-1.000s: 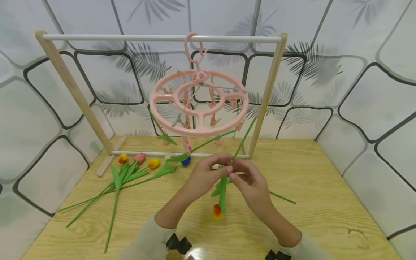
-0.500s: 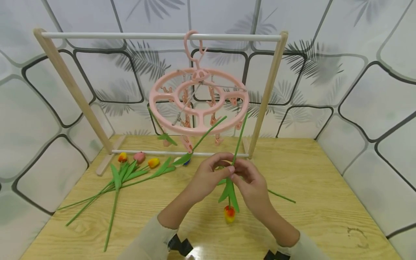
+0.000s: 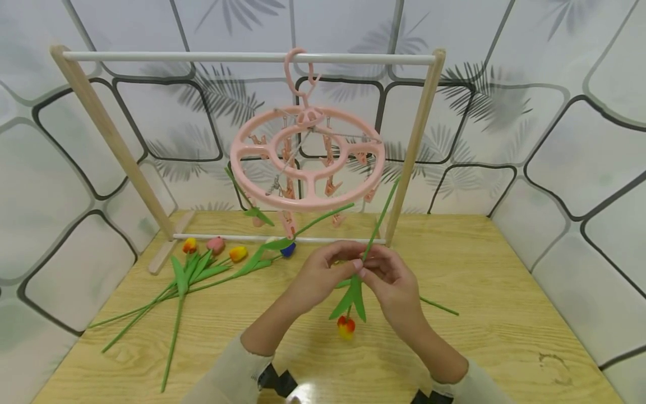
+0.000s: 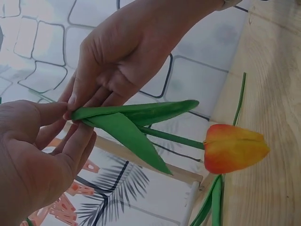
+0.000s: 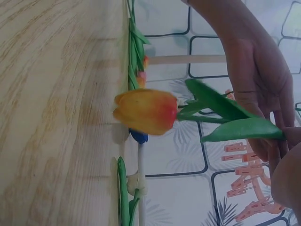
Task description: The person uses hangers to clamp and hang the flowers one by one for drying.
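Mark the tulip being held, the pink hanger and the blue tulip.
Held tulip [image 4: 235, 148]: left wrist view, on its orange-yellow bloom.
Pink hanger [image 3: 310, 188]: head view, on the front spoke between its two rings.
Blue tulip [image 3: 288, 250]: head view, on its bloom.

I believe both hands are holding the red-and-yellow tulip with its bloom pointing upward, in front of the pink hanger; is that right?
Not quite: the bloom points downward, toward the table, as the head view shows. The left hand and right hand do hold the tulip in front of the pink hanger.
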Action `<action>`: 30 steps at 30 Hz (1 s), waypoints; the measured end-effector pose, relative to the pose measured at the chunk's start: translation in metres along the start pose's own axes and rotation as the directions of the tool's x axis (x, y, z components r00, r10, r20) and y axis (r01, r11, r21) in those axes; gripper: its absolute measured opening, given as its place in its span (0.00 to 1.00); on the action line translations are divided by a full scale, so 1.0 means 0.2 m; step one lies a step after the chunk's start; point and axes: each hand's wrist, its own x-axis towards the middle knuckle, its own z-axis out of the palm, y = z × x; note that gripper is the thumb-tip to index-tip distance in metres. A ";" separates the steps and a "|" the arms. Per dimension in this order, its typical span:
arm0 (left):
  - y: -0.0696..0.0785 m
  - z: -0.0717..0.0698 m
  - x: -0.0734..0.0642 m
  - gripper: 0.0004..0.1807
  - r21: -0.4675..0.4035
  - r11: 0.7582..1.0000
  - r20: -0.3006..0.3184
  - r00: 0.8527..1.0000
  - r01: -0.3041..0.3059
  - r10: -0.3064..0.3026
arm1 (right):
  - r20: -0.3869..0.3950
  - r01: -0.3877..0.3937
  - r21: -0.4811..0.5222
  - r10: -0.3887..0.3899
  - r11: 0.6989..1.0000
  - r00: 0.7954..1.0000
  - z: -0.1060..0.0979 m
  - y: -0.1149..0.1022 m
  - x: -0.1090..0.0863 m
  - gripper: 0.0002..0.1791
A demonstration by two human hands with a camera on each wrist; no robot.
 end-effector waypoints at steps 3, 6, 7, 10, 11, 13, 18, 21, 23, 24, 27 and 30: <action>-0.01 0.01 0.00 0.20 -0.021 1.000 0.009 1.000 0.013 -0.013 | -0.026 -0.006 -0.004 0.006 1.000 1.000 0.00 0.00 0.00 0.22; -0.01 0.01 0.01 0.21 -0.034 0.999 0.016 1.000 0.024 -0.024 | -0.036 0.008 -0.004 -0.008 1.000 0.999 0.00 -0.01 0.01 0.23; -0.02 0.01 0.01 0.21 -0.029 0.999 0.019 0.999 0.027 -0.026 | -0.034 0.016 -0.004 -0.016 1.000 0.999 0.00 -0.01 0.01 0.23; -0.02 0.00 0.00 0.21 -0.009 0.999 0.031 0.999 0.031 -0.031 | -0.042 0.023 -0.006 -0.023 1.000 0.999 -0.01 -0.02 0.02 0.24; -0.02 -0.01 0.00 0.21 -0.002 1.000 0.034 0.999 0.030 -0.030 | -0.048 0.020 -0.008 -0.021 1.000 0.999 -0.02 -0.03 0.02 0.25; -0.02 -0.01 0.00 0.20 0.011 0.999 0.040 0.999 0.037 -0.038 | -0.061 -0.001 -0.008 0.000 1.000 0.998 -0.03 -0.03 0.02 0.25; -0.02 -0.01 0.00 0.21 0.031 0.997 0.052 0.996 0.065 -0.066 | -0.083 -0.067 -0.017 0.066 0.998 0.994 -0.04 -0.04 0.03 0.27; -0.02 -0.01 0.00 0.21 0.041 0.997 0.060 0.995 0.072 -0.075 | -0.083 -0.083 -0.034 0.080 0.996 0.993 -0.05 -0.04 0.03 0.27; -0.02 -0.01 0.00 0.21 0.055 0.996 0.067 0.995 0.075 -0.079 | -0.088 -0.085 -0.039 0.082 0.996 0.993 -0.05 -0.03 0.03 0.27; -0.02 -0.01 0.00 0.20 0.066 0.995 0.069 0.994 0.078 -0.082 | -0.092 -0.089 -0.040 0.085 0.995 0.992 -0.05 -0.03 0.03 0.27; -0.02 -0.01 0.00 0.19 0.124 0.989 0.072 0.993 0.079 -0.088 | -0.113 -0.106 -0.035 0.102 0.994 0.988 -0.05 -0.03 0.03 0.28; 0.00 -0.02 -0.02 0.18 0.200 0.977 0.068 0.993 0.078 -0.094 | -0.128 -0.114 -0.034 0.109 0.993 0.986 -0.05 -0.02 0.03 0.28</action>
